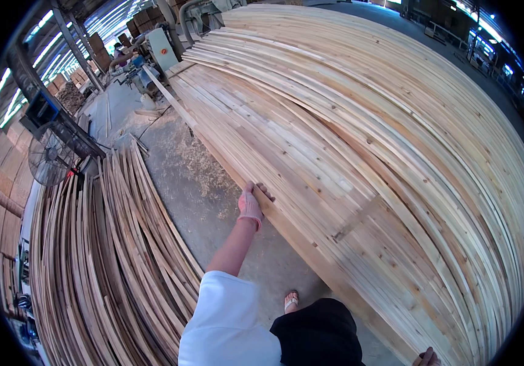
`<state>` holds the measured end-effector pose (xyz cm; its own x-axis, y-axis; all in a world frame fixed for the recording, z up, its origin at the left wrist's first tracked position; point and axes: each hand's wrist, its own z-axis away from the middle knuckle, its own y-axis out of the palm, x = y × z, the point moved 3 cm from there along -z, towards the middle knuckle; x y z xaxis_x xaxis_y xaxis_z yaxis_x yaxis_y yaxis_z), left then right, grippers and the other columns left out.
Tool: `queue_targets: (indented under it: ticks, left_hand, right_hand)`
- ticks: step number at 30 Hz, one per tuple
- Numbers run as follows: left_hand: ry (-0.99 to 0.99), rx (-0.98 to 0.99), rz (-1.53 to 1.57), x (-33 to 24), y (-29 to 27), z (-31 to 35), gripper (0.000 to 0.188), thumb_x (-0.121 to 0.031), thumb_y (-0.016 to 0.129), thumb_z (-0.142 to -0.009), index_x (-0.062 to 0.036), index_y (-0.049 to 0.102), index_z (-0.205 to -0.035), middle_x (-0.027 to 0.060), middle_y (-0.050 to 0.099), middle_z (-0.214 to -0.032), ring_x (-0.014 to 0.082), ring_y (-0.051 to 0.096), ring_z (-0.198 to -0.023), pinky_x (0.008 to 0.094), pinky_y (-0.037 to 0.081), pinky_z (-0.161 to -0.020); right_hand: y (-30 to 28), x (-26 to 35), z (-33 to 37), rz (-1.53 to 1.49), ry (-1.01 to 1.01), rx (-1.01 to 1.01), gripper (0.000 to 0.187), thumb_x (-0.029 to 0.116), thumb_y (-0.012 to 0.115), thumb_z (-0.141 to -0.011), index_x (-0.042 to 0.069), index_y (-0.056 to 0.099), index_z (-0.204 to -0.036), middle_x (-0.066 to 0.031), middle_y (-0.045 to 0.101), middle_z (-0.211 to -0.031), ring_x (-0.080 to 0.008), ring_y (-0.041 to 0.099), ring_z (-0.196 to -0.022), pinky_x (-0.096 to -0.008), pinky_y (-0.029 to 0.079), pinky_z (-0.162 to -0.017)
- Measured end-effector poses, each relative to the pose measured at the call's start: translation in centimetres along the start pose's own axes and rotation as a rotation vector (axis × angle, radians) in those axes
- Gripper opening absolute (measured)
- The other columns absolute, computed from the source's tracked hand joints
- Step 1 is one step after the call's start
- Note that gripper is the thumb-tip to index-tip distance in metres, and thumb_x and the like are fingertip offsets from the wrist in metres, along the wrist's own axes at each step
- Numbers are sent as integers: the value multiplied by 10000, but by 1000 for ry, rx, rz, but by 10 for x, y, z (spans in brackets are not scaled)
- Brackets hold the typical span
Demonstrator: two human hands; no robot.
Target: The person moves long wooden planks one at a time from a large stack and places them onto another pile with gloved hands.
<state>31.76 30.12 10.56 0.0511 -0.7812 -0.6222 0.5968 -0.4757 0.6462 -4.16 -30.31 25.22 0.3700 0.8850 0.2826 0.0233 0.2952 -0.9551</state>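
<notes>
Fingers (266,190) of the left hand (249,205), in a pale pink glove, curl over the near edge of a long, light-brown wooden board (301,245) and seem to grasp it partway along. The right hand (427,358) is close to the board's lower end; whether it grips or only touches the wood, I cannot tell. The board lies along the near side of a broad spread of pale, knotty timber strips (390,131), pointing toward a pale machine cabinet (162,50) with a red switch.

To handle such a length well, both hands should probably stay far apart and work together, keeping the edge straight so that the wood neither twists nor drags its neighbours. A firm hold near the middle should limit sagging, and care over splinters seems wise, as does steady footing on the grey concrete floor (225,213).

The right hand is cut off by the lower rim, as is the board's nearest end. The left palm is out of sight, and the fisheye bend makes it hard to judge where the board separates from the adjoining strips.
</notes>
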Motion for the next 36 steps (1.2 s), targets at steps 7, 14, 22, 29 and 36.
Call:
queue_targets:
  ticks: [7, 14, 22, 29, 36]
  left_hand:
    - [-61, 222, -50, -66, -30, -63, 385, -419, 510, -948, -42, 573, -997, 104, 625, -935, 252, 619, -822, 457, 541, -809]
    - [-840, 818, -229, 128, -113, 78, 552, -393, 610, -892, -82, 480, -1329, 102, 567, -1239, 254, 537, -1136, 433, 411, -1016]
    - [-865, 1189, -687, 168, -78, 178, 394, -216, 558, -944, -15, 522, -1281, 87, 577, -1231, 166, 496, -1174, 313, 346, -1052]
    - [-726, 680, -487, 87, -102, 100, 550, -431, 555, -911, -65, 491, -1317, 138, 586, -1248, 301, 565, -1151, 430, 446, -1004]
    - [-639, 594, -330, 98, -85, 112, 668, -528, 630, -822, -77, 495, -1296, 110, 607, -1213, 285, 587, -1110, 482, 452, -1004]
  right_hand:
    - [101, 108, -45, -258, 109, 39, 361, 385, 532, -895, 73, 663, -770, -155, 634, -666, -345, 606, -649, -463, 465, -656]
    - [158, 248, -90, -184, -226, 165, 288, 336, 526, -916, 114, 652, -781, -145, 578, -621, -348, 599, -624, -443, 472, -578]
    - [189, 355, -109, -409, -563, 404, 372, 403, 548, -880, 123, 622, -1113, -129, 664, -1037, -329, 616, -966, -425, 481, -857]
    - [179, 228, -112, -27, -211, 718, 512, 563, 448, -893, 134, 653, -1085, -146, 658, -1059, -339, 612, -1000, -438, 458, -895]
    - [183, 180, -91, -239, -101, 769, 512, 569, 462, -888, 145, 664, -1092, -144, 659, -1073, -329, 607, -1028, -408, 457, -907]
